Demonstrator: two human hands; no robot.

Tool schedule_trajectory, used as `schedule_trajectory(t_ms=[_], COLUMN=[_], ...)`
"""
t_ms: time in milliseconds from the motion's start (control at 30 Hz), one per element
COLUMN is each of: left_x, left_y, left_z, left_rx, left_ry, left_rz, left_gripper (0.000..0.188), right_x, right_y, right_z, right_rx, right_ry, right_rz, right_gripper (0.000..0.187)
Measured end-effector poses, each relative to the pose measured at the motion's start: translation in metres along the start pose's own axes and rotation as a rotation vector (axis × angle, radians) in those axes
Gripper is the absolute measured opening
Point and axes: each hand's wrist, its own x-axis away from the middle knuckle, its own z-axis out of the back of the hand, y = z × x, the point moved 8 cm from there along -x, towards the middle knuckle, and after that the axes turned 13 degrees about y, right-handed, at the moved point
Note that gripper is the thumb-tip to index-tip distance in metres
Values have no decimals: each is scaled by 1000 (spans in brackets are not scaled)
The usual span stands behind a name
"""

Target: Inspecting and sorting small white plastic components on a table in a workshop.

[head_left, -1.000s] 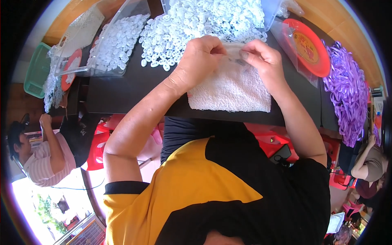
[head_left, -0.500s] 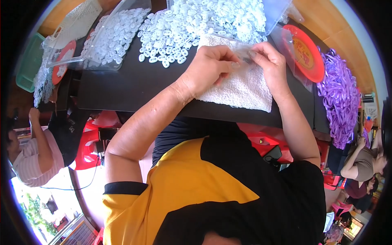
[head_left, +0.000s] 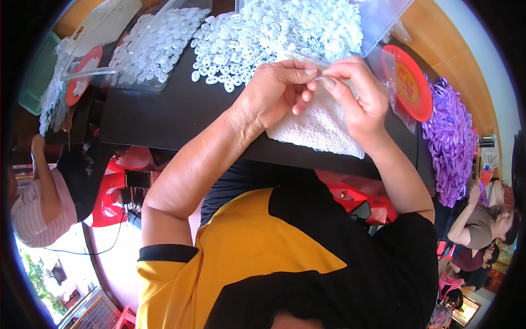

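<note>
My left hand (head_left: 274,93) and my right hand (head_left: 361,101) meet above a white terry towel (head_left: 323,129) on the dark table. Both pinch with thumb and forefinger, their fingertips almost touching. A tiny pale thing shows between the tips, too small to name. The other fingers of my left hand are loosely curled. Beyond the hands lies a big heap of white oval plastic pieces (head_left: 274,27), each with two holes. The far edge of the towel reaches this heap.
At the left, a clear plastic bin (head_left: 115,71) holds more white pieces. A red plate (head_left: 408,82) and a purple ribbon bundle (head_left: 452,142) lie at the right. A green basket (head_left: 33,77) stands far left. Other people sit on both sides.
My right hand has turned and come closer to my left, so the fingertips now nearly meet. My left palm has rolled open to view. The whole picture has shifted slightly.
</note>
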Motion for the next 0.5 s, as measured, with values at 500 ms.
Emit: schedule_trajectory(t_ms=[500], left_x=[5], left_y=[-5], left_z=[-5], left_rx=[-51], left_ry=[45], left_rz=[-21], left_gripper=[13], right_x=[7], right_y=[34], right_z=[-10], right_rx=[69], right_ry=[146], right_rz=[-119], right_gripper=[2])
